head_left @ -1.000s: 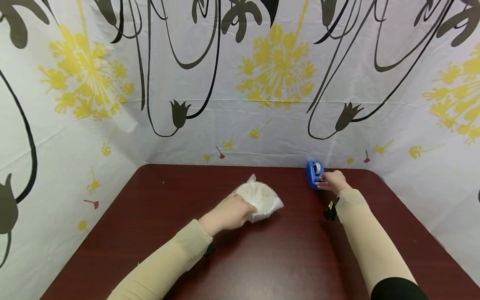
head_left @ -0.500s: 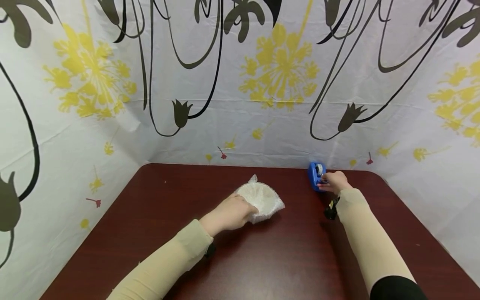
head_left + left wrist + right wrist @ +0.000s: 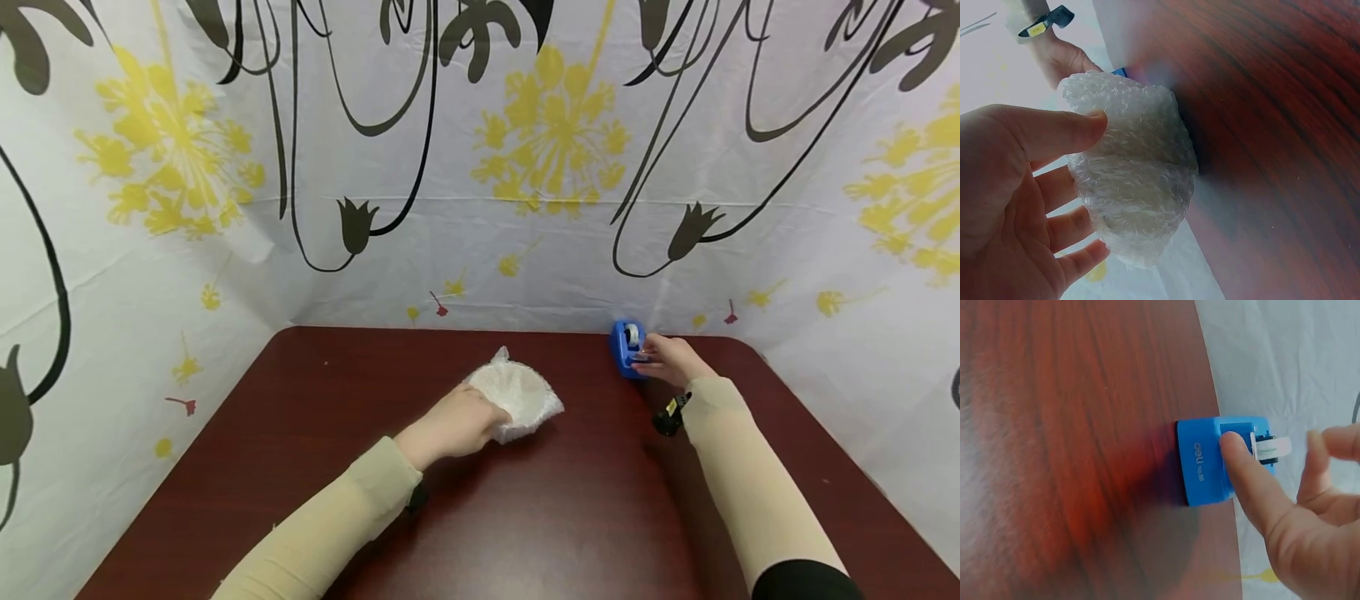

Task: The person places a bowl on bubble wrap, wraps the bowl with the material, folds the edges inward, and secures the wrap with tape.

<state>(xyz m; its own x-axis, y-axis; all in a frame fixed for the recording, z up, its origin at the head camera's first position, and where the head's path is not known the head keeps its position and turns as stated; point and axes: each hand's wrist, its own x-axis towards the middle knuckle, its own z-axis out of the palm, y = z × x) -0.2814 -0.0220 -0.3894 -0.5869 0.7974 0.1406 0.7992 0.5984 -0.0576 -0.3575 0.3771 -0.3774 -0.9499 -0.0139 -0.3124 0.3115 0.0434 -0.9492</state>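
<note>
Noting a slight rightward drift of the right grip (image 3: 671, 360) against the blue tape dispenser (image 3: 621, 350) since the earlier frame — no real shift in the left grip (image 3: 456, 421) or the bubble-wrapped bundle (image 3: 519, 390). Set at the far edge of the desk (image 3: 525, 517), near the right corner, in the dispenser's case; possibly kept there to leave room around the bundle, yet within arm's reach. Placed further left and nearer the person, with the round face turned mostly upward, in the bundle's case. Cannot tell whether touching the desk or lifted just off it.

Clamped on the bundle with the left grip: thumb across one face in the left wrist view, fingers spread along the opposite side, parted only by the wrapped edge. Probably held this way to steady the bundle and stop the wrap loosening.

Touching the dispenser with the right grip: one straight digit laid on the blue body beside the white tape roll (image 3: 1272, 448), perhaps to brace it — other fingers bent, off to the side. Cannot tell whether pinched together on any tape or apart.
</note>
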